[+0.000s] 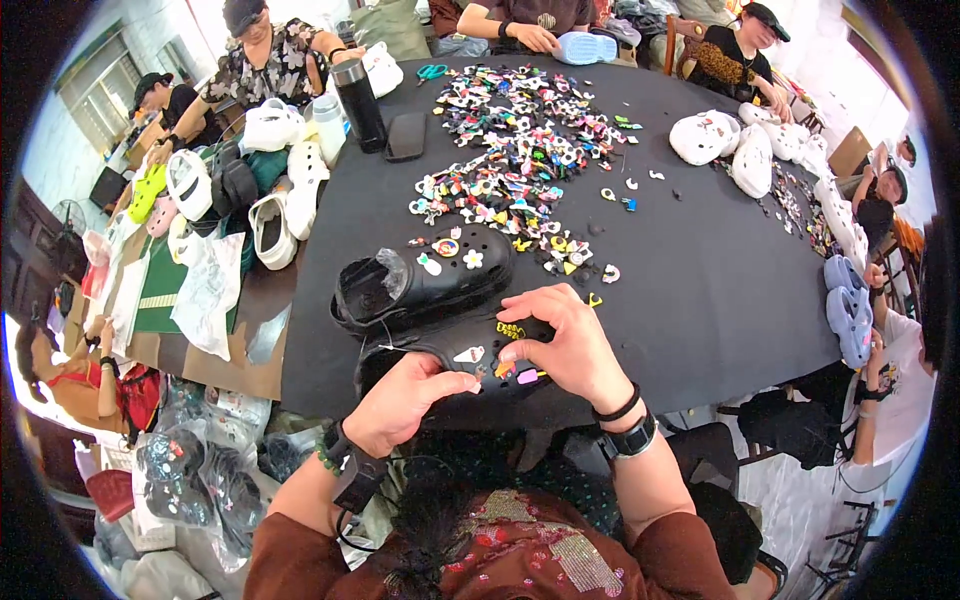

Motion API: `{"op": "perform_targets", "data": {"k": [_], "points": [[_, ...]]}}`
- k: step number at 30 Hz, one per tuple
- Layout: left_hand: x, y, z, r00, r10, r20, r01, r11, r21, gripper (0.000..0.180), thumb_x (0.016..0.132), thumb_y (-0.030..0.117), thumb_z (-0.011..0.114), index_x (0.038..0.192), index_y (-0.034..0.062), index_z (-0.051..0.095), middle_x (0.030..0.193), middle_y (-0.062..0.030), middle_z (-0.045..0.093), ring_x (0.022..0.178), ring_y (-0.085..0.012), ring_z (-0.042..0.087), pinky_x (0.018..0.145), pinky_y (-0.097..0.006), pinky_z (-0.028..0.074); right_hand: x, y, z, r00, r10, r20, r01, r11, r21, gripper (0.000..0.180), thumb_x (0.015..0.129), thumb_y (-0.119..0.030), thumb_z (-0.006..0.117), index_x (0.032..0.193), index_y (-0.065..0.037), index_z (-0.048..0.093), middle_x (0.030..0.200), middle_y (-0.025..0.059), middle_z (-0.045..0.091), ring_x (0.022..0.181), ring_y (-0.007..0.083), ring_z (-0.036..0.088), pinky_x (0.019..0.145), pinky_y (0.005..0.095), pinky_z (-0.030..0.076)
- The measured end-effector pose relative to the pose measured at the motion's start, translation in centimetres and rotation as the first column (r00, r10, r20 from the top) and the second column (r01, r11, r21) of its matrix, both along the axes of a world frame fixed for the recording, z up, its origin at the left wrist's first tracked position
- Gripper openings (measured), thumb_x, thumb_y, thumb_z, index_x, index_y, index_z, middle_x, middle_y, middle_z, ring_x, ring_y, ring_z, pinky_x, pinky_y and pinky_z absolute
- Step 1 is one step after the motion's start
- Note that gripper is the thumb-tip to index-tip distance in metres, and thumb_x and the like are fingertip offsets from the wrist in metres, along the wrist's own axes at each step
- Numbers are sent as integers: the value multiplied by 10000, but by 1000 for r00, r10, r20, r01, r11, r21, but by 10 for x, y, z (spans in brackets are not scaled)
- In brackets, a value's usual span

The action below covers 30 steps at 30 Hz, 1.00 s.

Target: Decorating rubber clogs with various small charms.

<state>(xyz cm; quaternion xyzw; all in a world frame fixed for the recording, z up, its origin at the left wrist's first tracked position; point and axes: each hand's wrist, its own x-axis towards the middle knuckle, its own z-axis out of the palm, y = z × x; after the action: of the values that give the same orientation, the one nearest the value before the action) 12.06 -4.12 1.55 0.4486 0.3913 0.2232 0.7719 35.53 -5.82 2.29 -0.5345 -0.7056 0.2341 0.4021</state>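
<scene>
Head camera: left hand [402, 397] grasps the clog [482, 335] at eight o'clock, right hand [565, 345] at three; likely light, springy foam, best held by its rim.

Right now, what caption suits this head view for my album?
Left hand and right hand on a decorated black clog, second clog alongside, loose charms beyond.

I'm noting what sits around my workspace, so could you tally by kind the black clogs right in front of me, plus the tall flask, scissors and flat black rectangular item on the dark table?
Black clogs right in front of you: 2
Tall flask: 1
Scissors: 1
Flat black rectangular item: 1
Total: 5
</scene>
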Motion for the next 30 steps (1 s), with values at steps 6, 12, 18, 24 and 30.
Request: {"op": "perform_targets", "data": {"k": [6, 12, 18, 24, 30], "points": [[0, 2, -1, 1000, 9, 5, -9, 1000, 19, 259, 866, 48, 680, 1120, -2, 664, 1081, -47, 699, 1000, -132, 628, 934, -289, 465, -3, 6, -2, 999, -14, -29, 13, 1000, -26, 296, 689, -137, 846, 962, -89, 742, 1023, 33, 738, 1030, 241, 618, 903, 371, 490], [2, 2, 1, 1000, -6, -22, 8, 996, 86, 226, 889, 112, 672, 1065, -30, 686, 1009, -30, 696, 943, -101, 609, 899, -270, 452, -14, 1, -18, 992, -116, 54, 102, 969, 224, 155, 774, -182, 771, 917, -133, 738, 980, 11, 731, 937, 228, 632, 832, 363, 438], [0, 6, -1, 1000, -3, -31, 4, 999, 36, 243, 879, 76, 674, 1104, -16, 671, 1064, -44, 701, 989, -126, 625, 941, -283, 453, -19, 4, -25, 977, -192, 88, 152, 927, 342, 121, 777, -138, 756, 886, -105, 715, 956, 13, 732, 873, 213, 640, 810, 367, 431], [2, 11, 2, 999, 8, -33, -7, 1000, 30, 249, 878, 92, 672, 1100, -19, 671, 1059, -43, 701, 974, -129, 626, 934, -284, 457, -20, 9, -22, 978, -200, 55, 174, 936, 304, 68, 807, -113, 735, 865, -81, 723, 922, 8, 739, 840, 212, 645, 807, 344, 450], [7, 13, 0, 985, 13, -170, 32, 966, 258, 277, 849, 230, 717, 961, -23, 708, 858, -6, 683, 779, -74, 574, 699, -254, 463, -13, 8, -41, 993, -120, 12, 105, 908, 406, 117, 868, -99, 667, 982, -76, 686, 1027, 76, 706, 936, 282, 636, 840, 419, 470]]}}
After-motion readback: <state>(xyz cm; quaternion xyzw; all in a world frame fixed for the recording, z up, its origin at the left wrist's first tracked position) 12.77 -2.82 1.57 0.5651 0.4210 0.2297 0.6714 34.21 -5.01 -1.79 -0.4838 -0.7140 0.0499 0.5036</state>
